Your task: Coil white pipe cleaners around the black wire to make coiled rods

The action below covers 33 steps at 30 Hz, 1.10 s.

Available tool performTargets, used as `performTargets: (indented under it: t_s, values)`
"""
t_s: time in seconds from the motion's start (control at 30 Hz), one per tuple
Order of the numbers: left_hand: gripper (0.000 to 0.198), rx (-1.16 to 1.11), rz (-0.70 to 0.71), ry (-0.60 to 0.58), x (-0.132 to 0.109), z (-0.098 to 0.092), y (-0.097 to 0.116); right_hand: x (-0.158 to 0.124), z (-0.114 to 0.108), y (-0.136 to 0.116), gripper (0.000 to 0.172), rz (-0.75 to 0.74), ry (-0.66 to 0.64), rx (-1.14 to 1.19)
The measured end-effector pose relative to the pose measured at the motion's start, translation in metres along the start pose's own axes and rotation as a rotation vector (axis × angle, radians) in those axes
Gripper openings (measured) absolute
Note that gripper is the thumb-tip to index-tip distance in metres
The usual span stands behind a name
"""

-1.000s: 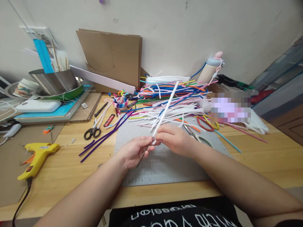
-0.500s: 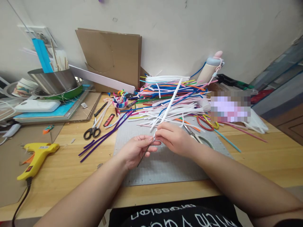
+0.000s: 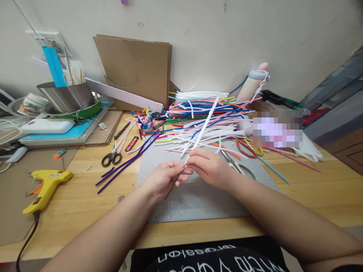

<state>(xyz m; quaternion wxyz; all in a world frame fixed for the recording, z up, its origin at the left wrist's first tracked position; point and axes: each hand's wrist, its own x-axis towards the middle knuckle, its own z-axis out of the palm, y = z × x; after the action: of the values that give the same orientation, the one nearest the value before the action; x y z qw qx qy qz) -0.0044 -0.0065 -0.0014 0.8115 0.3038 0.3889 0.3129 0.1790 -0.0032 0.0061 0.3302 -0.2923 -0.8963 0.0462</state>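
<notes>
Both hands meet over a grey cutting mat (image 3: 198,200) on the wooden table. My left hand (image 3: 163,179) pinches a thin dark wire (image 3: 170,190) that slants down toward me. My right hand (image 3: 208,166) pinches the lower end of a long white pipe cleaner (image 3: 204,126), which rises up and to the right over the pile. The two pinches touch where wire and pipe cleaner join. Behind them lies a big heap of coloured pipe cleaners (image 3: 204,113).
A yellow glue gun (image 3: 47,185) with its cord lies at the left. Black scissors (image 3: 111,156) and purple pipe cleaners (image 3: 126,162) sit left of the mat, a tape roll (image 3: 246,170) to its right. Cardboard (image 3: 136,68), a steel bowl (image 3: 66,96) and a bottle (image 3: 252,85) stand at the back.
The white pipe cleaner's upper end has swung slightly to the right. Both hands stay pinched together at the same place on the mat.
</notes>
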Motion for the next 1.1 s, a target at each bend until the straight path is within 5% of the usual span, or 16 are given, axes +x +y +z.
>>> performTargets:
  t_s: [0.67, 0.9, 1.1]
  values:
    - [0.02, 0.196, 0.164, -0.007, 0.002, 0.001, -0.003, -0.002, 0.004, -0.009, 0.012, 0.125, 0.035, -0.04]
    - [0.019, 0.376, 0.249, 0.113, 0.001, 0.005, -0.002, 0.0, -0.005, -0.005, 0.016, 0.028, 0.013, -0.178]
    - [0.01, 0.768, 0.401, 0.242, -0.006, 0.006, -0.006, 0.006, -0.027, -0.012, 0.022, -0.131, -0.103, -0.447]
